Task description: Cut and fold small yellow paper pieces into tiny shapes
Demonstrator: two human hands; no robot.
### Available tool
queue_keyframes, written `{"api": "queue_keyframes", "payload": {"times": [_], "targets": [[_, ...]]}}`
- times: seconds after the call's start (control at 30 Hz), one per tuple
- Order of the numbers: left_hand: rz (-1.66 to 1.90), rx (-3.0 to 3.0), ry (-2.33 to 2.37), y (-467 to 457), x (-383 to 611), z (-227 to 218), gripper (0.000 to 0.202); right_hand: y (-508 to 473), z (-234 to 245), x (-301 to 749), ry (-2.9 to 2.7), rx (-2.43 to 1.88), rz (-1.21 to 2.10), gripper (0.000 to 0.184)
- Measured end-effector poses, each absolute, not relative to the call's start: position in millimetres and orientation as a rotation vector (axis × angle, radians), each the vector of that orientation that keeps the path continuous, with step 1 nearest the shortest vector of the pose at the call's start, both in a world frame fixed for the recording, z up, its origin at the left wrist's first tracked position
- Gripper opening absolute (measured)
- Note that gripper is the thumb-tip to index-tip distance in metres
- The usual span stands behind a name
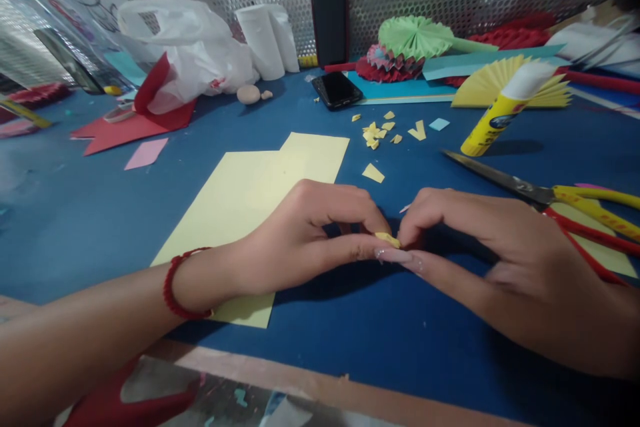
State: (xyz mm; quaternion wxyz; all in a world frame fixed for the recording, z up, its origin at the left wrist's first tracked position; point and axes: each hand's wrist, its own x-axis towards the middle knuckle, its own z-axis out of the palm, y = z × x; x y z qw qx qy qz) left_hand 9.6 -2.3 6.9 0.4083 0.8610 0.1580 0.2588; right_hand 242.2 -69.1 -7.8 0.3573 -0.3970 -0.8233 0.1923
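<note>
Head view, left hand (300,233), right hand (475,243), both pinching one yellow paper scrap (387,238)

The left hand (300,233) is resting on the paper sheet (240,193), meeting the right hand (480,247) at a small folded piece (387,238) pinched between them. Scissors (540,193) are lying just right of the hands, a glue stick (500,113) behind those (in front of a paper fan (480,83)), scraps (377,133) and a phone (337,89) sitting farther back.

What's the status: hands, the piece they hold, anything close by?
Left hand and right hand: fingertips pinched on small folded yellow paper piece. Pale yellow paper sheet under left wrist. Yellow-handled metal scissors lie clear beside right hand.
</note>
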Motion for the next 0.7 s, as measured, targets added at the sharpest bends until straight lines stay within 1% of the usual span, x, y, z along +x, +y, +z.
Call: {"api": "queue_keyframes", "payload": {"times": [0.2, 0.33, 0.43, 0.7], "targets": [[0.549, 1.903, 0.537, -3, 13, 13, 0.009, -71, -8, 245, -2.114, -1.052, 0.556, 0.011], [0.455, 1.848, 0.583, -6, 13, 14, 0.009, -67, -8, 237, -2.11, -1.067, 0.562, 0.024], [0.392, 1.827, 0.595, -9, 14, 14, 0.011, -65, -7, 235, -2.142, -1.044, 0.689, 0.032], [0.327, 1.645, 0.62, -10, 19, 15, 0.012, -64, -8, 235, -2.141, -1.107, 0.952, 0.043]]}}
